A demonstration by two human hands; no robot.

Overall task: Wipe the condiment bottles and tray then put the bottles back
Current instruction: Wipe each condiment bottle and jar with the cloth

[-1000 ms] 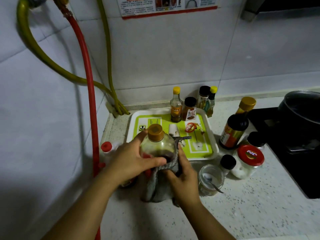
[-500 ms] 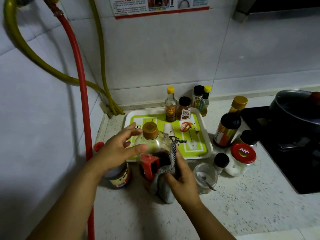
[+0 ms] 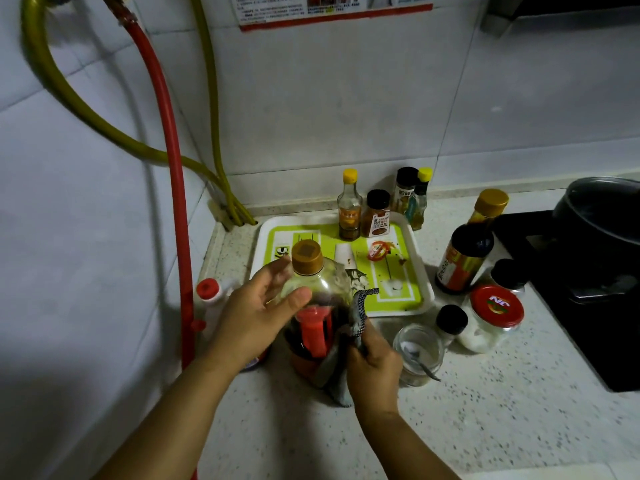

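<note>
1. Left hand (image 3: 256,317) is laid on the shoulder of a big clear plastic bottle with a tan cap (image 3: 313,306), with the thumb curled over the front, so the bottle is gripped.
2. A grey cloth with a dotted edge (image 3: 349,344) is clutched in the right hand (image 3: 374,362) and pressed against the bottle's right side.
3. The big bottle is stood on the speckled white counter (image 3: 485,420), just in front of the green and white tray (image 3: 419,271). Dark sauce is seen in its lower half, and a red handle is fixed on its front.
4. Brown stains are seen on the tray. Two small bottles are stood at its back edge.
5. The letters "NC" can be read on the red lid of a clear jar (image 3: 497,317). The other labels are too small to read.
6. A red hose (image 3: 169,161) and yellow-green hoses (image 3: 104,126) are hung along the white tiled wall. A dark pot (image 3: 602,216) is seen at the right.
</note>
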